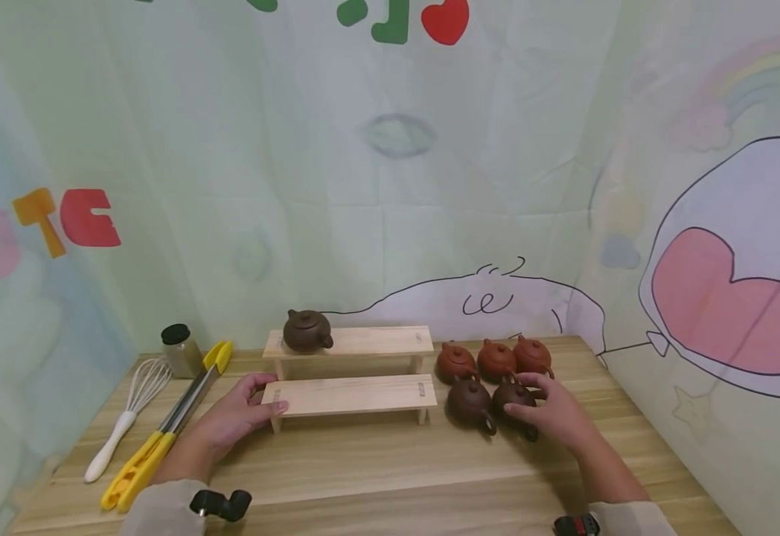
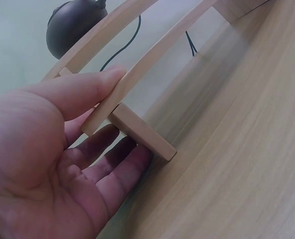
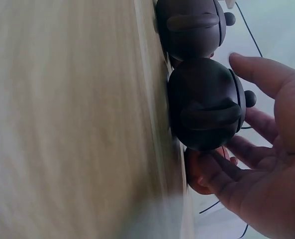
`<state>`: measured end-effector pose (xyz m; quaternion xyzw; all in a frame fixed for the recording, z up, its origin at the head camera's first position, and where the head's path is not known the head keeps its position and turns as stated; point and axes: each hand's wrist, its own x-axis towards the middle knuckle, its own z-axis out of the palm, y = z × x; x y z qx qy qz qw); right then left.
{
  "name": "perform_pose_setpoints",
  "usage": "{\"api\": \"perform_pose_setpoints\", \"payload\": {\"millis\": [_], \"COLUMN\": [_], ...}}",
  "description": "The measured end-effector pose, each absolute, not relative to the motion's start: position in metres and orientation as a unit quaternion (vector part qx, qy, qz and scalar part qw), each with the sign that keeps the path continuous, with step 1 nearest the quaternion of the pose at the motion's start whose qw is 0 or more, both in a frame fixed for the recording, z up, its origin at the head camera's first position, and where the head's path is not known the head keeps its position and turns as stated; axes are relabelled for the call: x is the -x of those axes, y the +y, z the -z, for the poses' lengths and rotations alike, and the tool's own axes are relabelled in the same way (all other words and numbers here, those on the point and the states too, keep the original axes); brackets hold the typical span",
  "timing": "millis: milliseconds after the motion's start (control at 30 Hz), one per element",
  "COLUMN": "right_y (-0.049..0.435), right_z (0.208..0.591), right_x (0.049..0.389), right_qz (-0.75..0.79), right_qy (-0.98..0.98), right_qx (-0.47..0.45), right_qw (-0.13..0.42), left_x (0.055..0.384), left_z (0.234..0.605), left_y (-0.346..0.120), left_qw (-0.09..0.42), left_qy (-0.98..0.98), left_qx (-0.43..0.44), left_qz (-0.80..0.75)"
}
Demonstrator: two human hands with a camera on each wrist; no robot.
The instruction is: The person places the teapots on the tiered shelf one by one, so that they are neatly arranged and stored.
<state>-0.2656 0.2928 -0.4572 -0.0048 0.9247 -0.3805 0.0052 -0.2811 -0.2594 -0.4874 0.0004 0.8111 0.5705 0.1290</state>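
My left hand (image 1: 245, 413) grips the left end of the front low wooden stand (image 1: 350, 394). In the left wrist view its thumb lies on the board's top, with the other fingers under it beside the stand's leg (image 2: 145, 132). At the right, my right hand (image 1: 554, 409) is spread around a dark brown teapot (image 3: 202, 102), thumb and fingers on opposite sides near its lid. Another dark teapot (image 1: 468, 403) sits just left of it. Behind these stand three reddish-brown teapots (image 1: 496, 360), one partly hidden by my fingers in the right wrist view.
A dark teapot (image 1: 306, 332) rests on the left part of the rear wooden stand (image 1: 376, 341). Along the left side lie a whisk (image 1: 135, 409) and yellow-handled tongs (image 1: 169, 428), with a black-lidded jar (image 1: 181, 351) behind. A printed curtain (image 1: 336, 186) hangs behind the table.
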Motion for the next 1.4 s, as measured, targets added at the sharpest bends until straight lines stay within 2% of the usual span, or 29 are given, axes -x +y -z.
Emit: {"api": "perform_pose_setpoints", "payload": {"millis": [167, 867, 1200, 1400], "right_y": [0.294, 0.295, 0.280, 0.241], "right_z": [0.461, 0.463, 0.424, 0.404], "right_x": [0.265, 0.264, 0.252, 0.245], "right_qz": [0.376, 0.355, 0.383, 0.412], "right_qy": [0.926, 0.934, 0.923, 0.909], "right_qx": [0.004, -0.003, 0.027, 0.059], "right_qw": [0.026, 0.025, -0.033, -0.024], "left_x": [0.282, 0.279, 0.280, 0.281], "left_z": [0.486, 0.488, 0.489, 0.487], "left_y": [-0.259, -0.257, -0.257, -0.259], "left_qw": [0.131, 0.128, 0.127, 0.128], "left_qy": [0.811, 0.807, 0.809, 0.812], "left_qx": [0.002, -0.001, 0.001, 0.006], "left_qz": [-0.570, -0.576, -0.574, -0.569]}}
